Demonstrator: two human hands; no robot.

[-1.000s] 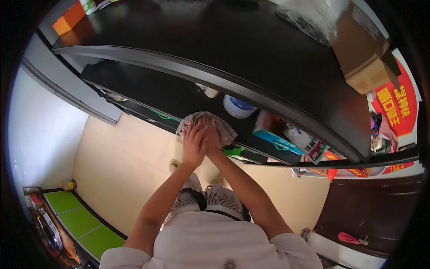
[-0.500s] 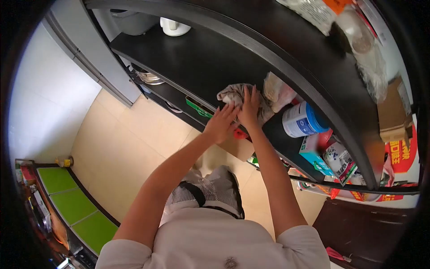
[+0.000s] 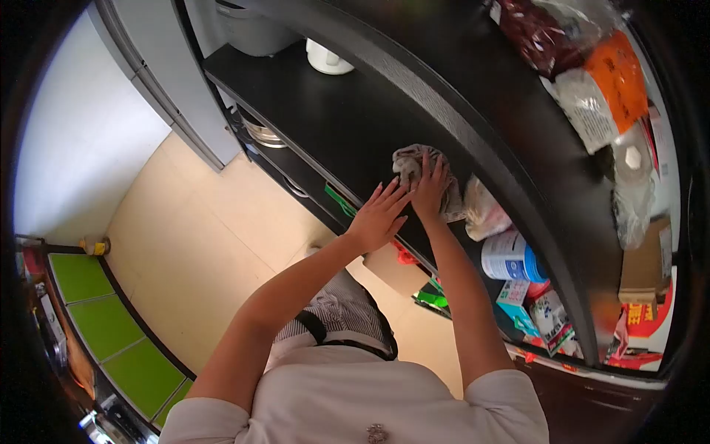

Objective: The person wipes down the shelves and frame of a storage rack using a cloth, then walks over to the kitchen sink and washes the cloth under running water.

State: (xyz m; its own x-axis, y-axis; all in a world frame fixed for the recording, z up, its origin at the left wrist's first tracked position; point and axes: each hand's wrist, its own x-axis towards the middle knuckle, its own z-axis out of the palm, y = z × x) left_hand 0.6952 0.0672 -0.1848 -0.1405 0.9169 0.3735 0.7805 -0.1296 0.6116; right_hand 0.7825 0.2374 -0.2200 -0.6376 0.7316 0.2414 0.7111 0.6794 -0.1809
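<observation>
A crumpled grey-brown cloth (image 3: 408, 164) lies on the black shelf board (image 3: 318, 111). My right hand (image 3: 430, 194) is on top of the cloth, its fingers reaching over the folds and holding it against the board. Close by on the left is my left hand (image 3: 377, 219), fingers stretched out, palm down over the shelf's front edge. Its fingertips come near the right hand and the cloth's lower side; whether they touch is hard to tell. To the right of the cloth sits a pale plastic bag (image 3: 486, 212) with contents I cannot make out.
Past the bag stand a white tub with a blue lid (image 3: 510, 255) and several packets (image 3: 551, 318). A white kettle-like item (image 3: 325, 59) and a grey bin (image 3: 259, 31) are farther left. The curved upper shelf (image 3: 473, 111) overhangs the board, with bags and a cardboard box (image 3: 645, 263).
The view has shifted and turned. The cloth and right hand have moved slightly inward on the board, leftward from the bag. My left hand has drawn back from the cloth toward the front edge.
</observation>
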